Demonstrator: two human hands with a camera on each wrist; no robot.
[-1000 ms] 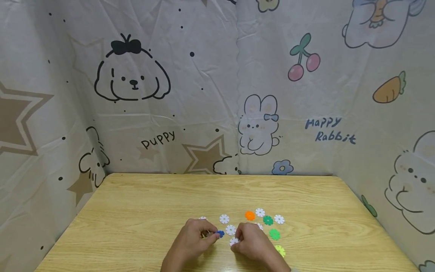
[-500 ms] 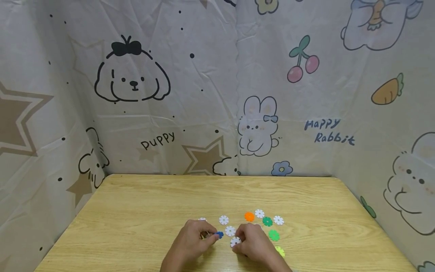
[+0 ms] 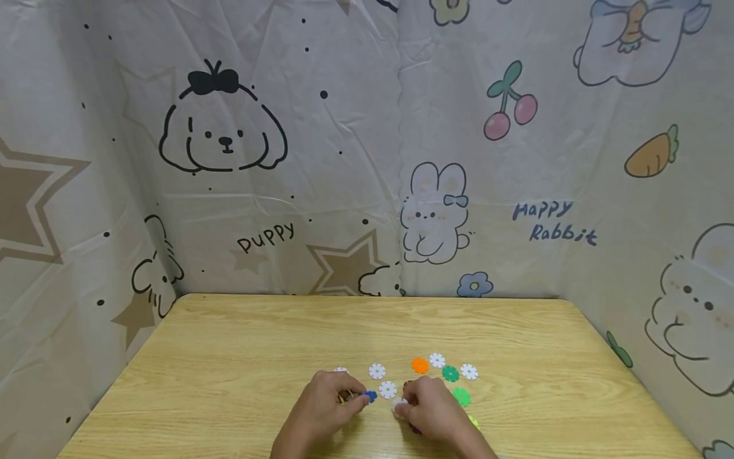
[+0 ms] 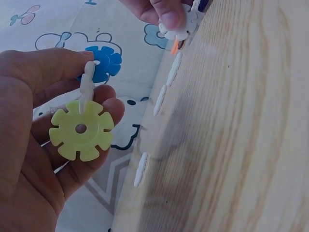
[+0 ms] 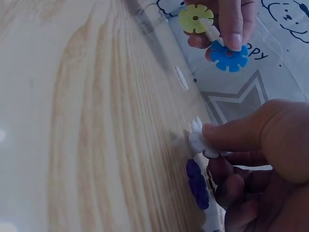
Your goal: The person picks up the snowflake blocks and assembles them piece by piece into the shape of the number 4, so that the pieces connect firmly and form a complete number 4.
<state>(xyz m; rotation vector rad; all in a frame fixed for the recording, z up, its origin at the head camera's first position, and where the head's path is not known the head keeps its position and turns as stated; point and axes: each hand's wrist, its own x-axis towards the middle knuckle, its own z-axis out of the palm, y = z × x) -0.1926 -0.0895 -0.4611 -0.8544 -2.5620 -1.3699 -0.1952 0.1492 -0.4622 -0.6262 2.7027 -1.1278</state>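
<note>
My left hand (image 3: 329, 405) pinches a blue notched snowflake disc (image 4: 110, 64) between thumb and fingers. Slotted to it is a white disc (image 4: 86, 89), seen edge-on, which joins a yellow disc (image 4: 94, 137) lying in front of the curled fingers. To the right, my right hand (image 3: 434, 407) pinches another white snowflake disc (image 5: 197, 141) with thumb and index finger, just over the tabletop. A purple disc (image 5: 197, 184) shows just below those fingers in the right wrist view. The two hands are a short gap apart.
Loose discs lie flat around the hands on the wooden table (image 3: 229, 344): white ones (image 3: 387, 390) between and behind them, an orange one (image 3: 420, 365), a dark green one (image 3: 450, 373) and a light green one (image 3: 461, 396) behind the right hand. A printed cloth (image 3: 344, 159) hangs behind.
The white disc at my right fingertips, face-up half a second ago, is now mostly covered by the fingers, and the right hand has shifted slightly right. My left hand stays put.
</note>
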